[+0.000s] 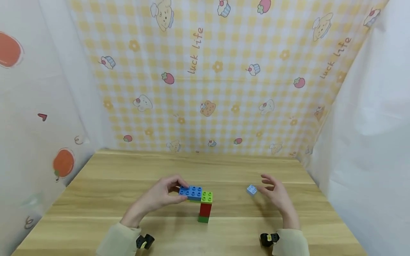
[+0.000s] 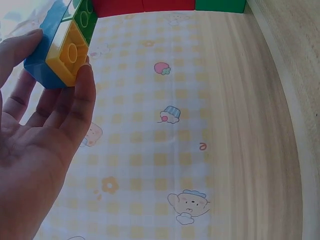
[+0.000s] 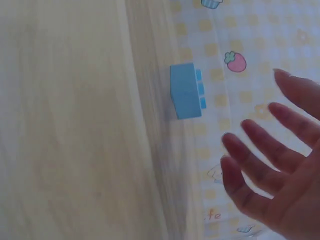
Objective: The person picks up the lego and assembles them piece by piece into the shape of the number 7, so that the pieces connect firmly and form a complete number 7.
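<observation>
My left hand (image 1: 160, 193) pinches a long blue building brick (image 1: 191, 192) between thumb and fingers. Under that brick, the left wrist view shows a yellow brick (image 2: 67, 52) and part of a green one. The blue brick sits beside a lime green brick (image 1: 206, 196), which tops a short column of a red section (image 1: 205, 209) and a dark green brick (image 1: 203, 219) on the table. My right hand (image 1: 278, 195) has its fingers spread, with nothing in them. Just left of its fingertips lies a small light blue brick (image 1: 251, 190), apart from the hand in the right wrist view.
The wooden table (image 1: 128, 170) runs back to a yellow checked cloth (image 1: 205, 89) that hangs as a wall. White cloths hang at the left (image 1: 32, 117) and right (image 1: 368, 142). Dark wrist cameras (image 1: 145, 241) sit at both sleeves.
</observation>
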`<state>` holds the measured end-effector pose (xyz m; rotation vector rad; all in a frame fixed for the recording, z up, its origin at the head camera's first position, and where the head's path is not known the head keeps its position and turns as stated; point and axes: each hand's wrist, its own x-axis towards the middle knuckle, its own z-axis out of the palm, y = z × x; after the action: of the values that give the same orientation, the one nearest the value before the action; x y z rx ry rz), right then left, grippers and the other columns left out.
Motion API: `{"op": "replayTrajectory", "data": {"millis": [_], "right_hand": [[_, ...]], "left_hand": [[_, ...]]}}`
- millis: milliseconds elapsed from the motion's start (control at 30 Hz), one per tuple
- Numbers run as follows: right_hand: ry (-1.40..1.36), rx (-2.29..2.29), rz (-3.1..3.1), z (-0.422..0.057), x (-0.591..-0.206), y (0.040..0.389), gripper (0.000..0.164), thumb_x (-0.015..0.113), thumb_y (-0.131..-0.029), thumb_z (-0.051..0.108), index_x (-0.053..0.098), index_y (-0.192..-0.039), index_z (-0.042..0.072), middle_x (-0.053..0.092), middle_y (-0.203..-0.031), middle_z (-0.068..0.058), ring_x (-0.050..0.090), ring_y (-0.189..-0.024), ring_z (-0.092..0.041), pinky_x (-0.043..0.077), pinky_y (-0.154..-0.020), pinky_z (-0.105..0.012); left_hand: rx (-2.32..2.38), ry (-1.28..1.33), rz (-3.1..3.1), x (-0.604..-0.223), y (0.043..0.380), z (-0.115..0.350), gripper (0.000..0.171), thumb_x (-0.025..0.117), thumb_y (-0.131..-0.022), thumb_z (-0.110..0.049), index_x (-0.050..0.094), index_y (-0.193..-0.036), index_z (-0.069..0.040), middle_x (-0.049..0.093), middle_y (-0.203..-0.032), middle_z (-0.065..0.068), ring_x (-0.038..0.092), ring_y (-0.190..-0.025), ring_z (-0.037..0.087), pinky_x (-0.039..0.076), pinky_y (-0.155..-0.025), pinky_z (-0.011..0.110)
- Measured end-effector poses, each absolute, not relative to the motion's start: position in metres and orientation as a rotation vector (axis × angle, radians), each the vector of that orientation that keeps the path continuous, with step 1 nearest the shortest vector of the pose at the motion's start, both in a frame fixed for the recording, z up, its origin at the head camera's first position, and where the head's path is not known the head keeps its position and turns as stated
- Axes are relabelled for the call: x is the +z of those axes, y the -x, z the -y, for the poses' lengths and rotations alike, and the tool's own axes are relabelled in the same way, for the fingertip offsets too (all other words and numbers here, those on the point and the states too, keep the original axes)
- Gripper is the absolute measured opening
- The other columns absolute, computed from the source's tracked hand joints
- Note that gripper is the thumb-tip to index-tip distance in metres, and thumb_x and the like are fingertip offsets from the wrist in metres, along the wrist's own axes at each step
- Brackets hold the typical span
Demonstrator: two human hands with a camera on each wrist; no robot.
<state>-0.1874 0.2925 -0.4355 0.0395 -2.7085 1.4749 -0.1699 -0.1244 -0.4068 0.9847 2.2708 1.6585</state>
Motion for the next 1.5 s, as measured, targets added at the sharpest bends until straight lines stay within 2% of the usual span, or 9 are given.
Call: {"op": "replayTrajectory", "data": {"millis": [333,567,767,933,1133,1333,1500], "right_hand": [[0.007,1.344,2.882,-0.299,-0.449,0.184,0.058,0.068,-0.094,0.019,0.044,-0.14,-0.006,0.05,-0.134,-0.03,0.053,-0.114,-0.045,0.048,-0.088,-0.052],[0.019,1.407,2.905,-0.3,-0.45,0.188,0.059,0.069,-0.093,0.02,0.045,-0.139,-0.007,0.053,-0.129,-0.028,0.053,-0.115,-0.044,0.05,-0.086,-0.048],[0.025,1.353,2.949,-0.299,-0.451,0.199,0.057,0.074,-0.087,0.013,0.05,-0.135,-0.006,0.061,-0.115,-0.02,0.06,-0.098,-0.032,0.052,-0.075,-0.039],[-0.008,1.392,2.976,-0.29,-0.453,0.204,0.052,0.077,-0.082,0.009,0.055,-0.127,-0.007,0.061,-0.104,-0.015,0.057,-0.082,-0.023,0.05,-0.066,-0.035],[0.009,1.332,2.976,-0.282,-0.454,0.203,0.043,0.078,-0.078,0.003,0.061,-0.116,-0.007,0.061,-0.098,-0.012,0.057,-0.084,-0.023,0.048,-0.069,-0.034],[0.009,1.284,2.98,-0.275,-0.454,0.203,0.041,0.081,-0.077,0.007,0.062,-0.11,-0.006,0.062,-0.092,-0.01,0.057,-0.08,-0.022,0.048,-0.066,-0.033],[-0.01,1.173,2.988,-0.271,-0.455,0.204,0.031,0.079,-0.079,0.006,0.063,-0.104,-0.003,0.062,-0.089,-0.008,0.056,-0.077,-0.021,0.047,-0.065,-0.033]], "left_hand": [[1.667,-0.97,-2.254,-0.405,0.168,0.123,0.022,0.07,-0.091,-0.012,0.061,-0.111,-0.006,0.059,-0.114,0.013,0.061,-0.101,0.029,0.053,-0.085,0.037],[1.687,-0.962,-2.253,-0.404,0.167,0.124,0.022,0.07,-0.091,-0.013,0.061,-0.111,-0.006,0.059,-0.115,0.013,0.061,-0.101,0.029,0.054,-0.083,0.035],[1.691,-0.963,-2.252,-0.406,0.165,0.124,0.023,0.071,-0.091,-0.014,0.062,-0.111,-0.007,0.059,-0.114,0.013,0.062,-0.099,0.025,0.054,-0.082,0.034],[1.698,-0.977,-2.251,-0.405,0.166,0.123,0.021,0.07,-0.091,-0.012,0.062,-0.11,-0.006,0.059,-0.113,0.013,0.062,-0.099,0.027,0.054,-0.082,0.032],[1.679,-0.965,-2.258,-0.404,0.167,0.123,0.021,0.071,-0.091,-0.014,0.062,-0.109,-0.007,0.06,-0.112,0.012,0.062,-0.099,0.027,0.054,-0.082,0.034],[1.68,-0.966,-2.26,-0.405,0.167,0.124,0.022,0.071,-0.091,-0.014,0.061,-0.109,-0.007,0.059,-0.111,0.012,0.062,-0.099,0.029,0.054,-0.082,0.033],[1.665,-0.957,-2.275,-0.404,0.166,0.125,0.022,0.071,-0.091,-0.015,0.061,-0.109,-0.009,0.059,-0.111,0.011,0.062,-0.099,0.028,0.054,-0.082,0.032]]}}
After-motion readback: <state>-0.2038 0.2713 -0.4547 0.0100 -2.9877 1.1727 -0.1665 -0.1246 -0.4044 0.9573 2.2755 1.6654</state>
